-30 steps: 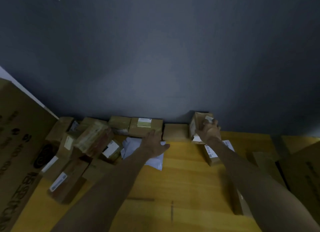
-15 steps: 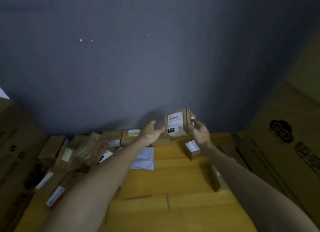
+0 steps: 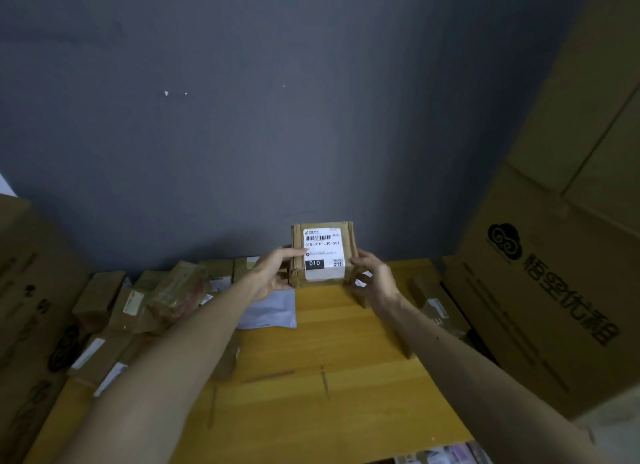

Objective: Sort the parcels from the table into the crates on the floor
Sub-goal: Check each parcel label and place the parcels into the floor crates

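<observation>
A small brown parcel (image 3: pixel 323 254) is held up in the centre of the frame, above the far edge of the wooden table (image 3: pixel 346 377), with its white label facing the camera and showing "010" in a black box. The left hand (image 3: pixel 273 273) grips its left side, thumb lying on the front by the label; the right hand (image 3: pixel 375 280) grips its right side with curled fingers. At lower left a heap of parcels (image 3: pixel 173 290) lies on the table, a pale mailing bag (image 3: pixel 270 307) beside it. Another parcel (image 3: pixel 438 307) lies at right, next to a large printed carton (image 3: pixel 554 290). A grey wall (image 3: pixel 242 117) fills the upper frame.
</observation>
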